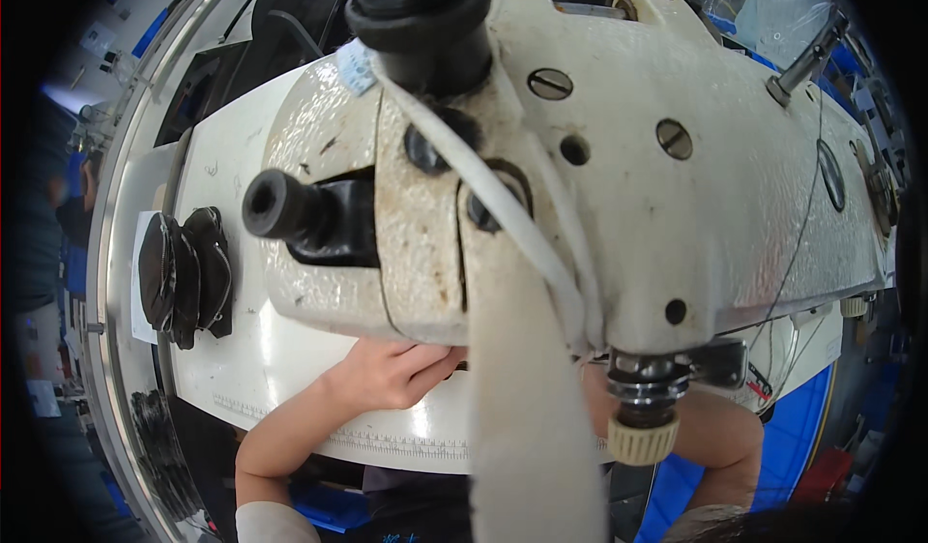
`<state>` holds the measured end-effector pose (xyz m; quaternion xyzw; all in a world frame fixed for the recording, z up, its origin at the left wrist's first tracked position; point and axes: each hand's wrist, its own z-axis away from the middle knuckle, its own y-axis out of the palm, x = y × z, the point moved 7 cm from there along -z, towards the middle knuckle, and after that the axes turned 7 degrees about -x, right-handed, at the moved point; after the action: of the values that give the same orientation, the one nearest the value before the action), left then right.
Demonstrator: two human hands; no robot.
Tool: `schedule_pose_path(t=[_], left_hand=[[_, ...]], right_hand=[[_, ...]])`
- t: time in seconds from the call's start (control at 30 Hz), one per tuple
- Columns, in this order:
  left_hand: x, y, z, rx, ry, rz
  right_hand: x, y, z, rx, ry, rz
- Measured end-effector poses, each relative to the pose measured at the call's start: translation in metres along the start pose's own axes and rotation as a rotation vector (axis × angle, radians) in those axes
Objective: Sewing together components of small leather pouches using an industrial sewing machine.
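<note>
A cream industrial sewing machine (744, 185) fills the upper middle, with black fittings, screws, a white cord (493, 195) and a ribbed cream knob (641, 439). A pale strap-like piece (532, 417) hangs down its front. My left hand (396, 374) is curled beneath the machine head, fingertips on a dark item that is mostly hidden. My right hand (599, 398) is mostly hidden behind the strap and knob; its fingers do not show. A white worktable with a printed ruler edge (309, 417) lies under both arms.
Several stacked dark fabric pieces (184, 277) sit on the table's left. A metal rail (106, 321) runs along the far left, with a bundle of black strands (155, 446) below. A metal post (802, 59) rises at upper right. Blue surfaces (677, 485) show below the table; a person's arm (89, 180) appears far left.
</note>
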<state>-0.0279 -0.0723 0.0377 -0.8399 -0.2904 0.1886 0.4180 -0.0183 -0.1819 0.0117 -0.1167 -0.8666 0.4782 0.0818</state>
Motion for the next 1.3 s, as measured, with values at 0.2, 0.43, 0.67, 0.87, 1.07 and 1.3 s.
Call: schedule_pose_path(t=[0.2,0.43,0.67,0.87,1.07,1.3], left_hand=[[0.006,-0.002,-0.009,-0.123,-0.041,0.002],[0.013,0.023,0.03,0.001,-0.125,0.087],[0.001,0.019,0.019,0.043,0.17,-0.112],[0.006,0.018,0.024,0.113,0.086,-0.044],[0.016,0.017,0.018,0.181,-0.117,0.172],[0.028,0.022,0.015,0.203,-0.216,0.151]], right_hand=[[-0.028,0.008,0.024,0.076,0.232,-0.366],[-0.026,0.005,0.013,-0.036,0.161,-0.349],[-0.022,-0.009,0.013,-0.007,0.06,-0.2],[-0.016,-0.01,0.01,-0.005,-0.024,-0.112],[-0.028,0.011,0.02,0.05,0.278,-0.341],[-0.04,0.01,0.011,-0.007,0.25,-0.216]])
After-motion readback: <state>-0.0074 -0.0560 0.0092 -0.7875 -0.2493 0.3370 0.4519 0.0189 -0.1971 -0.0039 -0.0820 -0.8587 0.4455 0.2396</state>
